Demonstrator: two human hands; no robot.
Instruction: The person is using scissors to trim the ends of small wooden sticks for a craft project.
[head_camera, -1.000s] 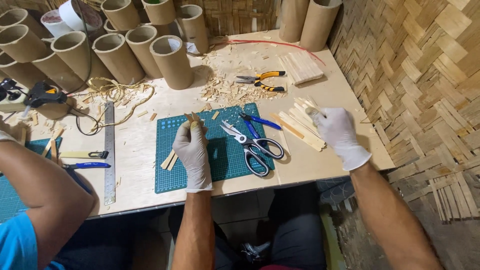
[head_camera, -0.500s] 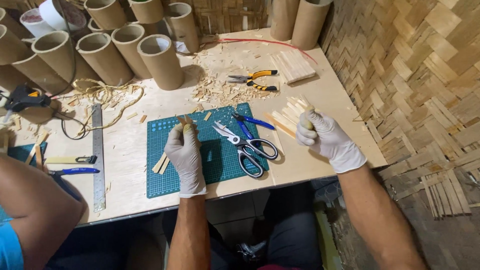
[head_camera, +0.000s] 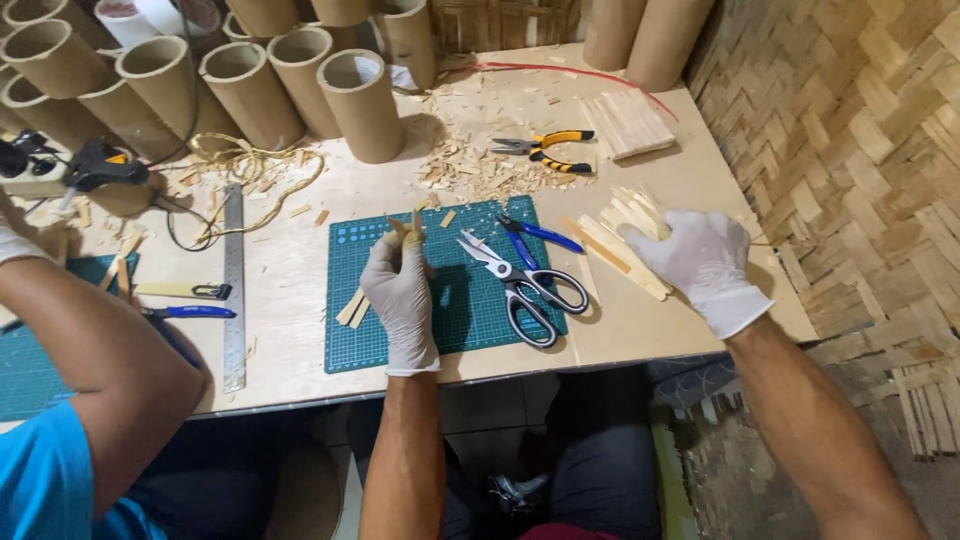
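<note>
My left hand (head_camera: 400, 295), in a white glove, rests on the green cutting mat (head_camera: 470, 310) and pinches a short bamboo strip (head_camera: 414, 223) upright between its fingertips. My right hand (head_camera: 702, 258), also gloved, is at the table's right side and grips several long bamboo strips (head_camera: 632, 222) that fan out to the left. Black-handled scissors (head_camera: 520, 285) lie open on the mat between both hands. Two loose strips (head_camera: 352, 308) lie at the mat's left edge.
Cardboard tubes (head_camera: 360, 105) stand in rows at the back. Yellow-handled pliers (head_camera: 545, 150) lie among bamboo shavings (head_camera: 470, 165). Blue-handled cutters (head_camera: 535, 235), a steel ruler (head_camera: 234, 290), a glue gun (head_camera: 95, 165), a strip stack (head_camera: 625, 122) and another person's arm (head_camera: 95, 350) at left.
My right hand has gathered the long strips and lifted them slightly. My left hand has raised its short strip near the mat's top edge. The view has shifted a little.
</note>
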